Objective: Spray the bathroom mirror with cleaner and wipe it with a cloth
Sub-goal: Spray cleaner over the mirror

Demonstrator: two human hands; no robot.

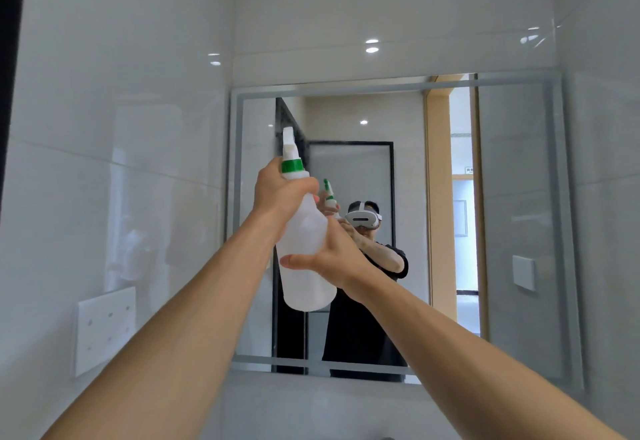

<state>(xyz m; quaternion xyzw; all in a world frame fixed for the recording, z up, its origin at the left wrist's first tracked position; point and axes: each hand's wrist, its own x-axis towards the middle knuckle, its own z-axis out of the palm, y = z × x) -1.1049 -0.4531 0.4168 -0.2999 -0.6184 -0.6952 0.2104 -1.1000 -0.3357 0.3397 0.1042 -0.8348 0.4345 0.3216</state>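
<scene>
A white plastic spray bottle (pixel 306 249) with a green collar is held up in front of the wall mirror (pixel 512 214), its nozzle pointed at the upper left part of the glass. The bottle's neck is gripped by the left hand (pixel 277 190), fingers closed around it just under the collar. The body of the bottle is clasped by the right hand (pixel 332 256), with the thumb laid across the near side and the fingers wrapped behind. Both bare forearms are stretched upward from the lower edge of the view. The mirror is mounted on glossy pale tiles, and a white socket plate (pixel 105 329) is fixed to the left wall (pixel 104 128). The person's reflection, with the bottle raised, is seen in the glass.
</scene>
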